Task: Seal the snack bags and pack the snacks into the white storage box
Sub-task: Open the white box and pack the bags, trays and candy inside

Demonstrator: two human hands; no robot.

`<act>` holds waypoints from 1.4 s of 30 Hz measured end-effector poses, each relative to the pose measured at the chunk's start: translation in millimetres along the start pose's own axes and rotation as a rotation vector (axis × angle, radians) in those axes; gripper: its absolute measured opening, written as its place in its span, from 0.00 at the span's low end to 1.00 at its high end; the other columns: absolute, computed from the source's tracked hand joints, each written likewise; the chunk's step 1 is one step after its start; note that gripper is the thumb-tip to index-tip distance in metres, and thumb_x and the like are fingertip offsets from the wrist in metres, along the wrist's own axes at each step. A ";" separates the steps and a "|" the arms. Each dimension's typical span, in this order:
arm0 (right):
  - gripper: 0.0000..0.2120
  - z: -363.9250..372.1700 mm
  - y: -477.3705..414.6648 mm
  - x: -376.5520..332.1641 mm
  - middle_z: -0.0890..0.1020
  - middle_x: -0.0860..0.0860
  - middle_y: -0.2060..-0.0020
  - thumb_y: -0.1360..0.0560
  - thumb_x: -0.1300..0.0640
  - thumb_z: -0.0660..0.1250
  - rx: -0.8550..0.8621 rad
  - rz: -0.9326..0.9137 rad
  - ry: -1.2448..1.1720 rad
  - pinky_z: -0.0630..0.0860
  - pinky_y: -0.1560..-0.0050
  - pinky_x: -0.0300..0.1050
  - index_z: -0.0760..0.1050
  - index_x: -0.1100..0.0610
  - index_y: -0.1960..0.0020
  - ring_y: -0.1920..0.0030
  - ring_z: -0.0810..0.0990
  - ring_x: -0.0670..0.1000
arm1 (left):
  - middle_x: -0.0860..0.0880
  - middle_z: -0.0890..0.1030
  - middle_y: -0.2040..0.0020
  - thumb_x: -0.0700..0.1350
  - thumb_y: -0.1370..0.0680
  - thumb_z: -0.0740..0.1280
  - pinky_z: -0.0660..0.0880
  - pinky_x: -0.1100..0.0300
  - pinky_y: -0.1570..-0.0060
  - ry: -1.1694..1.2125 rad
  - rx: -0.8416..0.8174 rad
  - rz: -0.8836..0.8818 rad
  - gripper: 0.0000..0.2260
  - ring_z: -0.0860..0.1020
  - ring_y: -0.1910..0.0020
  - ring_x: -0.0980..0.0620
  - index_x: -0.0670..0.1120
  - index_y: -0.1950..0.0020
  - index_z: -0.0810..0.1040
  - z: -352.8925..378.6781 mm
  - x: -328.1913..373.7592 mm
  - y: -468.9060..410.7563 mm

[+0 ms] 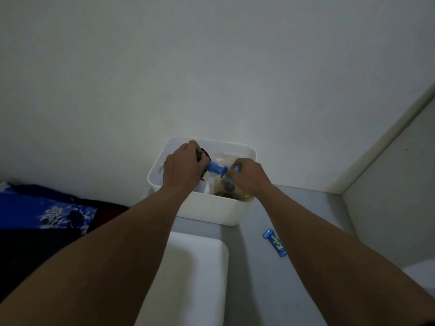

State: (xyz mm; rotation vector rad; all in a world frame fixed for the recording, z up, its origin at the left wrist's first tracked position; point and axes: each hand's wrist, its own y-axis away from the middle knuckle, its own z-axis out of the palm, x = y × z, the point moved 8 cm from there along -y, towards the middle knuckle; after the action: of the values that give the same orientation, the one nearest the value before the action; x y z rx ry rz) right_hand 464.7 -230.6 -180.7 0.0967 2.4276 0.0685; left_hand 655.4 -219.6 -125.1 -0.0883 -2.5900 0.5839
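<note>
Blue bar (216,169), seemingly a sealing clip, bridges the gap between the two hands. Fingers of the left hand (181,164) are curled round its left end, together with the top of a dark packet (203,153). Fingers of the right hand (249,176) pinch what looks like its right end. A short break in the blue between the hands leaves it unclear whether this is one piece or two.

Both hands work directly above the open white box (207,208), which stands on the grey tabletop (247,267) against the wall (211,67). Clear bags (229,156) and darker snacks already lie inside it, so packing is judged to be well along.

The step in hand appears to be sealing the packet's mouth with the bar. The next move would call for keeping the folded top flat while the bar is pressed or slid fully across it. The packet could then be lowered into the free space among the bags.

A second bar (274,242) lies on the tabletop just right of the right forearm, well apart from the box, probably for another bag. A white piece (195,267), possibly the lid, sits nearest the camera. Blue floral cloth (47,208) lies at far left.
</note>
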 end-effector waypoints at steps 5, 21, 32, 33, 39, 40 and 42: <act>0.13 -8.5 1.0 15.0 0.81 0.55 0.47 0.21 0.50 0.61 0.192 -0.020 0.172 0.75 0.50 0.46 0.79 0.56 0.45 0.49 0.79 0.55 | 0.49 0.77 0.60 0.50 0.22 0.63 0.65 0.56 0.61 0.031 -0.032 0.000 0.08 0.74 0.63 0.49 0.45 0.55 0.73 14.2 -11.1 -7.2; 0.27 13.5 6.9 52.0 0.54 0.60 0.21 0.15 0.49 0.46 -0.099 0.030 0.269 0.58 0.26 0.53 0.51 0.62 0.21 0.23 0.58 0.58 | 0.46 0.81 0.46 0.50 0.18 0.58 0.73 0.58 0.50 0.149 -0.134 0.141 0.13 0.77 0.49 0.50 0.46 0.42 0.78 93.5 31.1 7.3; 0.30 -16.0 37.9 100.0 0.54 0.55 0.21 0.16 0.43 0.47 -0.080 0.046 0.231 0.50 0.24 0.48 0.52 0.58 0.20 0.21 0.53 0.53 | 0.47 0.78 0.53 0.49 0.19 0.59 0.73 0.55 0.55 0.041 -0.024 0.398 0.09 0.75 0.54 0.49 0.47 0.51 0.76 81.9 89.7 79.6; 0.30 -21.0 44.3 114.1 0.53 0.55 0.21 0.16 0.43 0.47 -0.083 0.070 0.226 0.50 0.24 0.48 0.52 0.58 0.20 0.21 0.53 0.53 | 0.48 0.77 0.54 0.49 0.19 0.59 0.72 0.56 0.57 0.062 -0.047 0.413 0.08 0.74 0.55 0.50 0.47 0.51 0.75 87.3 98.6 92.5; 0.29 -29.5 95.5 212.1 0.53 0.56 0.21 0.16 0.44 0.47 -0.105 0.205 0.220 0.49 0.24 0.47 0.52 0.58 0.20 0.21 0.52 0.52 | 0.51 0.75 0.54 0.51 0.18 0.58 0.71 0.57 0.63 0.066 -0.281 0.414 0.07 0.75 0.56 0.51 0.50 0.47 0.72 160.1 123.8 166.6; 0.29 -26.9 104.5 228.5 0.53 0.55 0.21 0.16 0.44 0.47 -0.109 0.221 0.232 0.49 0.24 0.49 0.52 0.58 0.21 0.21 0.51 0.52 | 0.50 0.76 0.52 0.51 0.18 0.57 0.71 0.56 0.61 0.047 -0.313 0.405 0.08 0.75 0.54 0.50 0.50 0.44 0.72 174.7 125.5 173.8; 0.28 -20.9 122.3 261.1 0.53 0.56 0.21 0.16 0.44 0.46 -0.101 0.263 0.278 0.49 0.23 0.56 0.52 0.57 0.21 0.21 0.50 0.54 | 0.48 0.76 0.46 0.51 0.18 0.56 0.73 0.54 0.55 -0.010 -0.395 0.382 0.12 0.75 0.49 0.48 0.49 0.37 0.71 204.7 131.2 184.8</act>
State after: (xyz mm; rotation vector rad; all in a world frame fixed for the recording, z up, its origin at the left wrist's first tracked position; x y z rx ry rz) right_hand 260.3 -86.3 -325.4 0.3830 2.6682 0.3436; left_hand 436.1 -110.0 -307.1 -0.7215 -2.6784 0.1870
